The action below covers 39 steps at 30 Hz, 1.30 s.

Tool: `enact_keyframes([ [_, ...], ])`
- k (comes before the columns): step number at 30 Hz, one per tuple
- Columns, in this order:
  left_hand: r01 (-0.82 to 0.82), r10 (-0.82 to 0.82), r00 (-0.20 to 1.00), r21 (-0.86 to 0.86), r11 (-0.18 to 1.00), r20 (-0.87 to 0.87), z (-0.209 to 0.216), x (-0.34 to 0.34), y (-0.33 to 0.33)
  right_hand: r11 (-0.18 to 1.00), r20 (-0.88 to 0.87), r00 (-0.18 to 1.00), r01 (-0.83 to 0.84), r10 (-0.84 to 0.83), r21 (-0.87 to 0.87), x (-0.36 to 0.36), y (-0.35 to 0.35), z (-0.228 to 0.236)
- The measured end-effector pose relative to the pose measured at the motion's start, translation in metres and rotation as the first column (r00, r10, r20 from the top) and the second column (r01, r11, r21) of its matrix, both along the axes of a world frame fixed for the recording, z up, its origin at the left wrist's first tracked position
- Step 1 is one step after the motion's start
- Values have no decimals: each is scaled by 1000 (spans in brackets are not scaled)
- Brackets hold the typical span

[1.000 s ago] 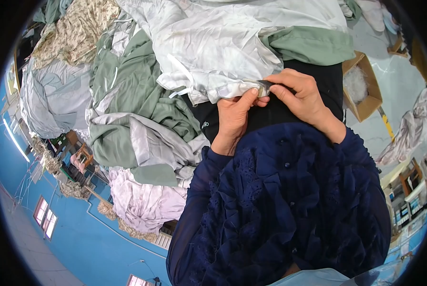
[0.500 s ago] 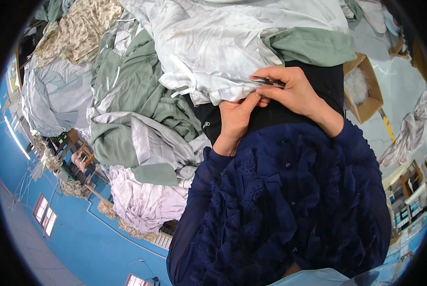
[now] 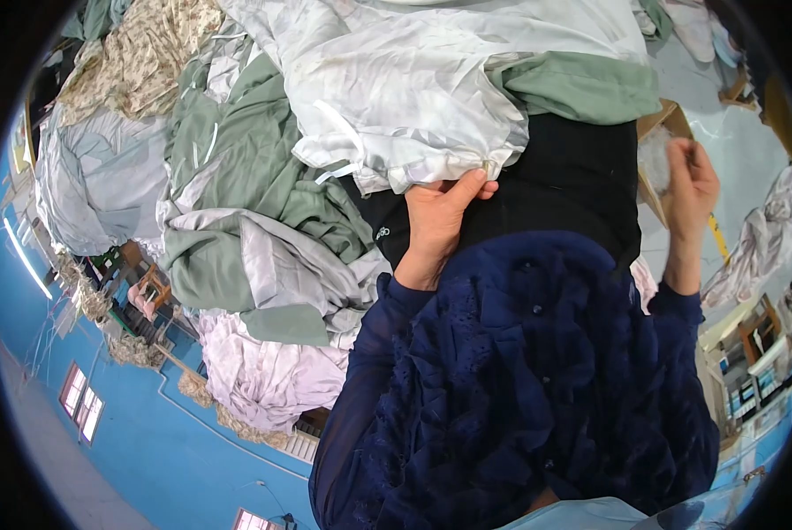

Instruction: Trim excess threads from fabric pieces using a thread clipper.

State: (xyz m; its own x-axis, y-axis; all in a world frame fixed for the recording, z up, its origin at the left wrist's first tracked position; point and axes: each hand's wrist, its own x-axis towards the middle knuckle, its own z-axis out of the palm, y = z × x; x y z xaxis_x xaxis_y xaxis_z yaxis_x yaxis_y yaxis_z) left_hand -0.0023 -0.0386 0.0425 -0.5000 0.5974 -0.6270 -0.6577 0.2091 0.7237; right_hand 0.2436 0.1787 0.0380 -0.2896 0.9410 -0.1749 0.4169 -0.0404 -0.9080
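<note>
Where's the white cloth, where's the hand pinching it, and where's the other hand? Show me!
White cloth [image 3: 405,97]: head view, on its crumpled middle.
Left hand [image 3: 435,215]: head view, on the hand's middle, near the thumb's base.
Right hand [image 3: 692,196]: head view, on the hand's middle.

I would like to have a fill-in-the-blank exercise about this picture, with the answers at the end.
1. The left hand pinches the edge of the ____ cloth.
2. In the picture, the right hand overlaps a box made of ____.
3. The wall at lower left is coloured ____.

Missing words: white; cardboard; blue.
</note>
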Motion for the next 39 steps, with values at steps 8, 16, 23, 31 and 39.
enact_keyframes([
  [8, -8, 14, 995, -71, 997, 96, -4, -2, 2, 992, 778, 628, -66, -41, 106, 43, 7, 0],
  [16, -51, 70, 989, -145, 988, 133, -5, -2, -1, 831, -148, 828, -553, 540, -61, -103, -52, 8],
  [23, -120, 122, 989, -27, 992, 82, -2, 2, -5, 712, -306, 699, -696, 646, -87, -147, -69, -9],
  [31, -90, 91, 992, -19, 996, 89, -4, 0, -6, 682, -82, 678, -722, 731, 118, -150, -71, -17],
  [39, -102, 101, 990, 6, 995, 96, -4, -1, -4, 867, -177, 872, -480, 456, -129, -140, -57, -13],
])
